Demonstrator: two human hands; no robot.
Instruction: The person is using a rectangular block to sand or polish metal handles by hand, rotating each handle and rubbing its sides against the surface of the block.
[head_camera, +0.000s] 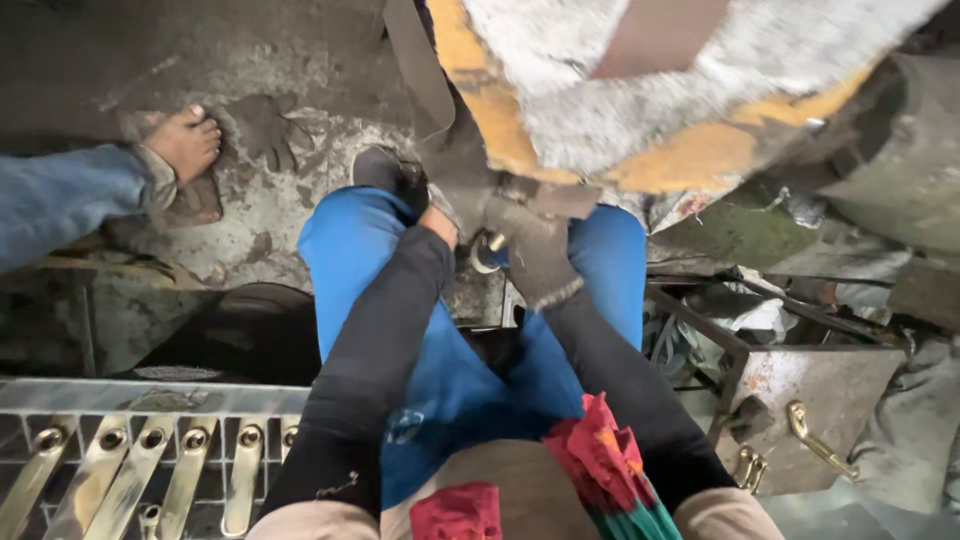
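Red and green cloth (600, 460) bunches at bottom of view, over the person's lap, just above blue trousers (350, 250). Black sleeves run forward from both sides and meet near centre. Right hand (535, 255) wears a dirty grey glove, fingers curled tight around a small round metal piece (487, 253), pressing it up toward the belt. Left hand (440, 222) mostly hidden behind the belt and sleeve cuff; only a bit of bare skin shows, touching the same spot, grip cannot be made out. Grey sanding belt (425, 90) runs down from top centre to just above the hands, beside a big yellow-edged machine housing (640, 100) coated in pale dust. Metal piece sits between the two hands, right under the lower end of the belt, between the knees.

Bottom left: a rack (150, 400) with a row of brass handles (130, 465) lying side by side. Bottom right: a rusty metal box (810, 400) with more brass handles (815, 438) on and beside it. Upper left: another person's bare foot (185, 140) and jeans leg (60, 195) on the stained concrete floor (270, 190), well apart from the hands.
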